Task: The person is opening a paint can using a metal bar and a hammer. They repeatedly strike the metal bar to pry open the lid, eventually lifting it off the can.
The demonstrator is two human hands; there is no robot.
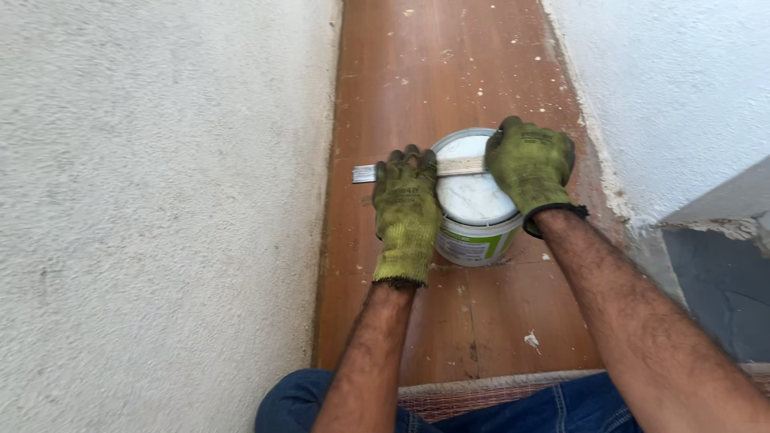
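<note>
**Gloved hands draw a flat blade across an open tub of white paste**

A rough grey-white wall fills the left of the scene, meeting a narrow strip of paint-flecked wooden floor. On that floor a flat metal blade juts out to the left of the worker's left hand, which wears a worn green glove and is curled shut around the blade. The blade lies level across the rim of a round white tub with a green band, standing upright on the boards between the two hands and holding white paste. The right hand, gloved the same, is closed over the blade's far end at the tub's right edge. A second pale wall rises at right. Blue jeans show at bottom.
</note>
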